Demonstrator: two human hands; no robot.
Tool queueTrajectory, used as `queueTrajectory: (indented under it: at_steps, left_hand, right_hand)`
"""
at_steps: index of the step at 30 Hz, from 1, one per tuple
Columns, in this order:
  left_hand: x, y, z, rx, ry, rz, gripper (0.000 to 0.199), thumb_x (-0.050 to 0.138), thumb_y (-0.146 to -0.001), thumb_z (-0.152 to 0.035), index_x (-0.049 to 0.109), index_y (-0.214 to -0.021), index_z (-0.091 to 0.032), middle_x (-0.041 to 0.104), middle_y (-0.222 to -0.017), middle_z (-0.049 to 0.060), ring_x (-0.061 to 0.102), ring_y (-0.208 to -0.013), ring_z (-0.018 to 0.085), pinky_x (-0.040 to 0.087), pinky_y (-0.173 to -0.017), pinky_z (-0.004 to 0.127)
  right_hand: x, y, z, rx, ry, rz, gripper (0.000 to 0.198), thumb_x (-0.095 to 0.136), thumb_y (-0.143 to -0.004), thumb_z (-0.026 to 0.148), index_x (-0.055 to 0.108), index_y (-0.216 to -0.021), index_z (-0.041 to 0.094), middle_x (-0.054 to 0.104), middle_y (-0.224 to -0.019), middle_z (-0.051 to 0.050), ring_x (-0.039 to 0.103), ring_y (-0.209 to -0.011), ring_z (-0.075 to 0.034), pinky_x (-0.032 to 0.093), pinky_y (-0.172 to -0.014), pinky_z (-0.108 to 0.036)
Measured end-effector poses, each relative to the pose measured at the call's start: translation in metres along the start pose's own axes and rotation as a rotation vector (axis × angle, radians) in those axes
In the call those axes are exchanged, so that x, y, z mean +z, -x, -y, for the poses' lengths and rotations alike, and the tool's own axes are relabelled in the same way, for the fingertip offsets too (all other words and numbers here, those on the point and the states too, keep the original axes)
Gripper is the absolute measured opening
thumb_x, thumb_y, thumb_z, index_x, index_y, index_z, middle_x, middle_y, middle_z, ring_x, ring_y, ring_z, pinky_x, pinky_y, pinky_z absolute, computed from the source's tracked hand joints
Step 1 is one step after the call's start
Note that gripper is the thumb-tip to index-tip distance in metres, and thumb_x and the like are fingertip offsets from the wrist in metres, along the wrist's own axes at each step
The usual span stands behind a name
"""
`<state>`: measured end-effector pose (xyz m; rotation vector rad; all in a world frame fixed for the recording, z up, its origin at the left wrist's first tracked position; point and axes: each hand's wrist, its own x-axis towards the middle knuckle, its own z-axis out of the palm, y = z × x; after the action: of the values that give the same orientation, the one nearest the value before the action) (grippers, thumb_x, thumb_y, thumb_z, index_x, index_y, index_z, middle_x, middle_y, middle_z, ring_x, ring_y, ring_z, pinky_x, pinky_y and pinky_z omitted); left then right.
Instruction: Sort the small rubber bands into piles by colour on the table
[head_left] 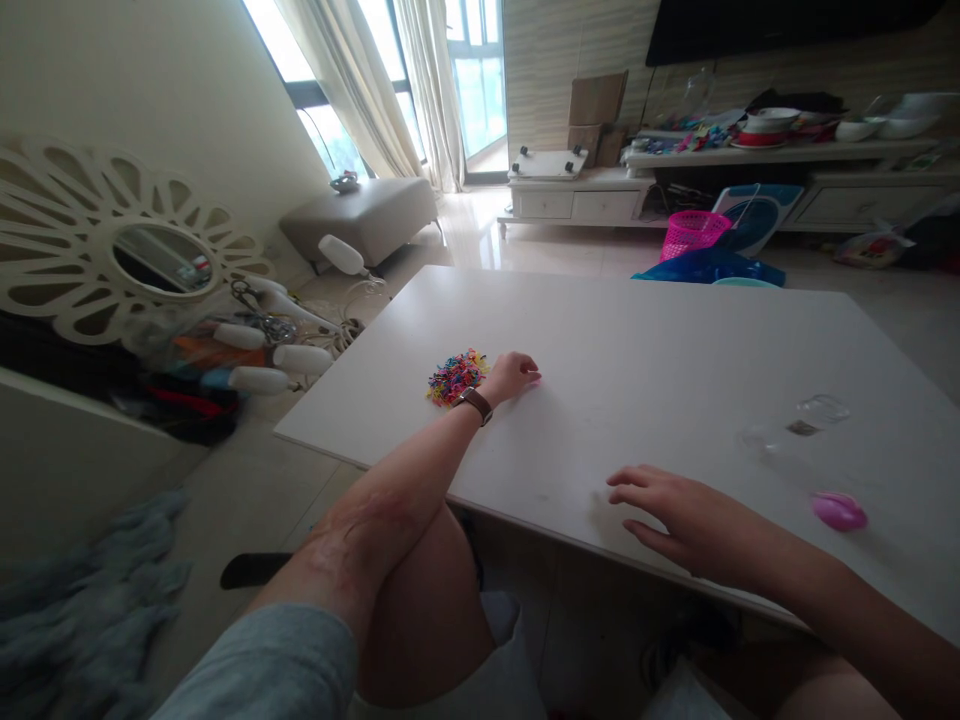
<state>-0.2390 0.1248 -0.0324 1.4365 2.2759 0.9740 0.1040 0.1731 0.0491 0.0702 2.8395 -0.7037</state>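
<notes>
A heap of tiny multicoloured pieces (457, 376) lies on the white table (645, 340); they are too small to name. Just right of the heap, my left hand (514, 374) rests low over the tabletop with fingers curled together. A hint of pink shows at its fingertips, but what it is stays unclear. My right hand (664, 510) hovers near the front edge, its fingers apart and holding nothing. Farther right, a clear plastic jar (802, 427) with a small label lies on its side. A shiny pink rounded object (840, 511) sits closer to my right forearm.
Beyond the table stand a pink basket (694, 235), a blue plastic item (712, 266) and a low TV cabinet (577, 203) with bowls. On the left are a grey bench (367, 220), a white-framed mirror (161, 257) and a jumble of white lamp-like parts (300, 358).
</notes>
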Motion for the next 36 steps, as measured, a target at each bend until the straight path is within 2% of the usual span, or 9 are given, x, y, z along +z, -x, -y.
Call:
queueTrajectory:
  at_steps: [6, 9, 14, 16, 21, 26, 31, 36]
  left_hand:
    - [-0.042, 0.000, 0.008, -0.086, 0.062, -0.143, 0.011, 0.073, -0.082, -0.018, 0.079, -0.090, -0.015, 0.078, -0.088, 0.008, 0.069, -0.083, 0.018, 0.053, -0.081, 0.029]
    - [-0.068, 0.008, 0.018, -0.168, 0.086, -0.198, 0.013, 0.072, -0.078, -0.016, 0.079, -0.090, -0.015, 0.078, -0.088, 0.008, 0.068, -0.079, 0.017, 0.052, -0.075, 0.027]
    - [-0.092, 0.027, 0.036, -0.263, 0.007, -0.203, 0.013, 0.074, -0.073, -0.018, 0.079, -0.084, -0.014, 0.074, -0.077, 0.006, 0.062, -0.070, 0.016, 0.049, -0.069, 0.027]
    - [-0.094, 0.032, 0.043, -0.234, -0.034, -0.149, 0.013, 0.077, -0.072, -0.023, 0.080, -0.082, -0.014, 0.073, -0.075, 0.006, 0.061, -0.069, 0.016, 0.048, -0.070, 0.027]
    - [-0.084, 0.034, 0.060, -0.105, -0.184, -0.045, 0.027, 0.085, -0.062, -0.032, 0.081, -0.083, -0.016, 0.072, -0.087, 0.006, 0.059, -0.074, 0.017, 0.047, -0.073, 0.028]
    - [-0.073, 0.033, 0.065, -0.116, -0.286, -0.043, 0.015, 0.079, -0.068, -0.028, 0.082, -0.080, -0.019, 0.070, -0.088, 0.007, 0.059, -0.078, 0.019, 0.047, -0.075, 0.028]
    - [-0.075, 0.032, 0.059, -0.137, -0.317, -0.051, 0.006, 0.075, -0.071, -0.022, 0.079, -0.074, -0.018, 0.071, -0.085, 0.008, 0.059, -0.076, 0.019, 0.046, -0.072, 0.028]
    - [-0.086, 0.033, 0.056, -0.184, -0.192, -0.148, 0.011, 0.078, -0.070, -0.028, 0.076, -0.069, -0.018, 0.069, -0.075, 0.006, 0.057, -0.069, 0.017, 0.043, -0.066, 0.027]
  right_hand:
    - [-0.004, 0.004, -0.001, -0.014, -0.015, -0.026, 0.029, 0.052, -0.096, 0.025, 0.070, -0.119, 0.021, 0.067, -0.131, -0.013, 0.067, -0.114, -0.030, 0.054, -0.099, -0.047]
    - [-0.004, 0.006, -0.002, -0.011, -0.029, -0.031, 0.030, 0.053, -0.096, 0.026, 0.070, -0.120, 0.022, 0.067, -0.131, -0.013, 0.067, -0.113, -0.030, 0.054, -0.098, -0.047]
    - [-0.003, 0.007, -0.004, 0.004, -0.032, -0.008, 0.029, 0.053, -0.097, 0.028, 0.070, -0.120, 0.023, 0.067, -0.131, -0.012, 0.067, -0.114, -0.030, 0.053, -0.098, -0.047]
    - [-0.003, 0.007, -0.004, 0.004, -0.033, 0.001, 0.029, 0.053, -0.096, 0.027, 0.070, -0.120, 0.023, 0.067, -0.130, -0.012, 0.067, -0.114, -0.030, 0.053, -0.099, -0.047]
    - [0.000, 0.006, -0.006, -0.001, -0.030, 0.003, 0.030, 0.054, -0.096, 0.026, 0.070, -0.121, 0.024, 0.067, -0.129, -0.011, 0.067, -0.112, -0.029, 0.054, -0.098, -0.045]
    - [0.001, 0.004, -0.007, -0.023, -0.053, -0.011, 0.029, 0.056, -0.095, 0.026, 0.071, -0.119, 0.024, 0.069, -0.125, -0.011, 0.069, -0.108, -0.028, 0.054, -0.097, -0.043]
    - [0.000, 0.002, -0.007, -0.031, -0.046, -0.013, 0.028, 0.055, -0.095, 0.027, 0.072, -0.117, 0.024, 0.070, -0.123, -0.011, 0.069, -0.106, -0.028, 0.054, -0.095, -0.043]
    - [0.001, 0.003, -0.009, -0.036, -0.058, -0.037, 0.030, 0.057, -0.095, 0.034, 0.072, -0.119, 0.024, 0.072, -0.117, -0.011, 0.070, -0.102, -0.027, 0.055, -0.093, -0.040]
